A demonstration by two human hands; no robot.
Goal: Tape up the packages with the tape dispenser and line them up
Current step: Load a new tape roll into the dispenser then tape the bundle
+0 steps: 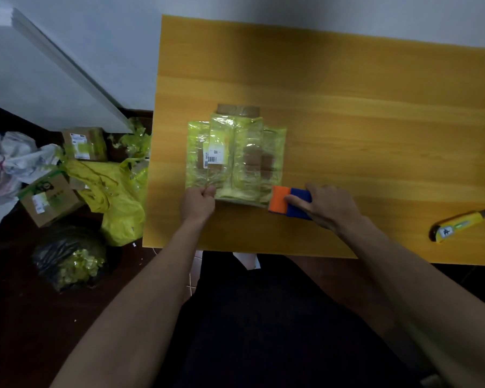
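Note:
Several cardboard packages (235,155) wrapped in yellow-green tape lie side by side on the orange wooden table (361,107). My left hand (198,203) sits at the near left corner of the packages and pinches the end of the tape there. My right hand (326,207) grips an orange and blue tape dispenser (289,203) at the near right corner of the packages, the orange end touching them.
A yellow utility knife (459,225) lies near the table's front right edge. On the floor to the left are taped cardboard boxes (86,142), a yellow bag (115,197), a black bag of tape scraps (70,259) and white wrapping (9,163).

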